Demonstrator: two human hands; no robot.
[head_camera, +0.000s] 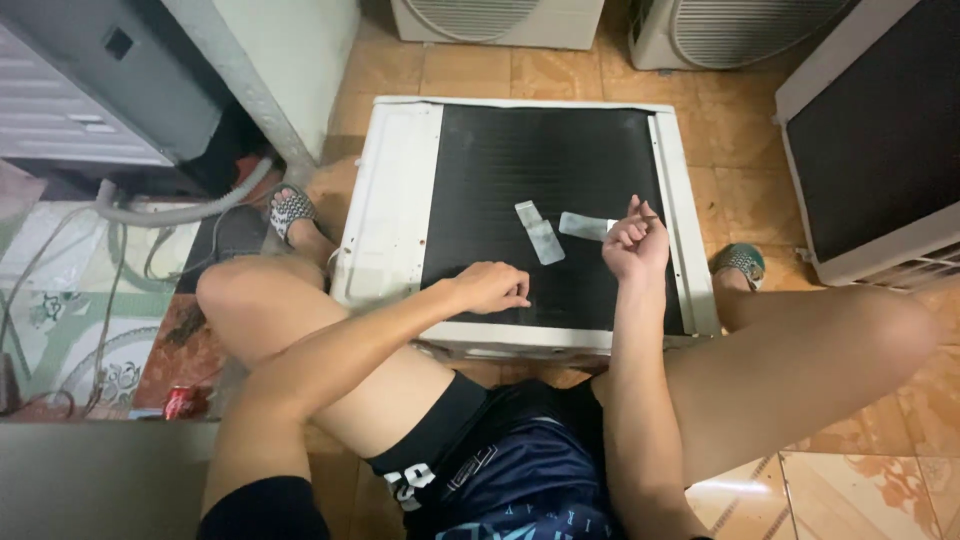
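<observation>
Lying between hands (495, 287) (632, 243): pale strip (540, 233) on coil panel (500, 160).

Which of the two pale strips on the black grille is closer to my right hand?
The horizontal strip beside the right hand; the slanted strip lies farther left.

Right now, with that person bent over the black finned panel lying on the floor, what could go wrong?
The left hand rests its fingertips on the black fin panel; such thin fins could bend, or perhaps nick skin. The right hand pinches something thin and hard to make out above the panel; it might slip and drop. Two pale strips lie loose on the fins and could slide off. Loose cables trail nearby on the floor, a likely tripping hazard.
</observation>
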